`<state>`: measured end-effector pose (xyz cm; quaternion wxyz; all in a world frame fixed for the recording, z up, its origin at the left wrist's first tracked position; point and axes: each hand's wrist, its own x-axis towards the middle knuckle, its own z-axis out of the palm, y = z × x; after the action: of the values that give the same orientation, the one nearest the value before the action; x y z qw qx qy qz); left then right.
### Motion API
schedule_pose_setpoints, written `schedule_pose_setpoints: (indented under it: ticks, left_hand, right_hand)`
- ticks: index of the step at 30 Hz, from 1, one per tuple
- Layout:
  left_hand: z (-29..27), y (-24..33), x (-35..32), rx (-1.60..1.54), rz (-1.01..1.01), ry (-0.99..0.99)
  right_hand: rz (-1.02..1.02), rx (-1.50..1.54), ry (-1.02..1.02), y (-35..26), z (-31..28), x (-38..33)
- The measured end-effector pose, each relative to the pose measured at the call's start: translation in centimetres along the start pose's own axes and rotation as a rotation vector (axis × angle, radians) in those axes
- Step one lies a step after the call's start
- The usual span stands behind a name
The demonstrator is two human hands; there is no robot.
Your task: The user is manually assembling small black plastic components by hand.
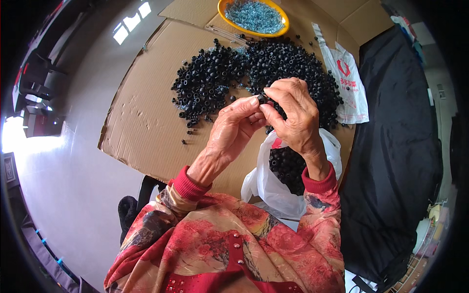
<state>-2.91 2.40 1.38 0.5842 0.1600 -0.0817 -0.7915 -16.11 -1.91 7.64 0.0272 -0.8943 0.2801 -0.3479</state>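
Observation:
Between my fingertips is a small round black plastic piece (262, 99). My left hand (234, 117) pinches it from the left with thumb and fingers. From the right, my right hand (292, 111) closes thumb and forefinger on the same spot; whether it holds a second part there is too small to tell. Both hands are above the near side of a wide heap of small black caps and rings (210, 88) spread on cardboard. Below my right wrist an open white plastic bag (264, 181) contains more black pieces (287, 168).
A yellow oval basin (225, 19) of small clear bluish pieces (254, 17) stands at the far edge. A flattened white printed bag (355, 105) lies right of the heap. Cardboard (141, 112) covers the work surface. Black cloth (393, 146) hangs or lies along the right.

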Motion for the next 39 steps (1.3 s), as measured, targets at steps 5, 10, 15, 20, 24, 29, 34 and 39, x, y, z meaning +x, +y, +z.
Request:
schedule_pose_setpoints:
  ticks: [5, 10, 15, 20, 24, 29, 34, 39]
  left_hand:
    - [0.0, -0.3, -0.1, 0.006, 0.016, -0.015]
    - [-0.2, -0.4, -0.3, 0.019, 0.045, -0.038]
    - [-0.3, -0.9, -0.3, -0.009, 0.035, 0.012]
    - [-0.4, -1.2, -0.3, -0.015, 0.042, -0.029]
    - [-0.6, -1.7, -0.1, -0.001, 0.027, -0.018]
    - [-0.7, -2.3, -0.1, 0.153, -0.071, 0.093]
    - [-4.3, 0.2, 1.4, 0.236, 0.099, 0.229]
    - [-4.3, 2.0, 1.8, 0.244, 0.162, 0.233]
  right_hand:
    - [-0.030, 0.019, 0.002, 0.3, 0.0, -0.4]
    - [-0.043, 0.038, -0.007, 0.3, 0.0, -0.4]
    - [-0.084, 0.051, 0.010, 0.4, 0.3, -0.7]
    - [-0.062, 0.083, 0.014, 0.4, 0.4, -1.2]
    - [-0.057, 0.094, 0.003, 0.9, 0.1, -1.8]
    - [0.077, 0.043, -0.146, 1.3, -3.0, -3.3]
    - [0.155, -0.044, -0.413, 0.8, -7.4, -5.2]
    - [0.233, -0.021, -0.464, 1.4, -8.3, -4.0]
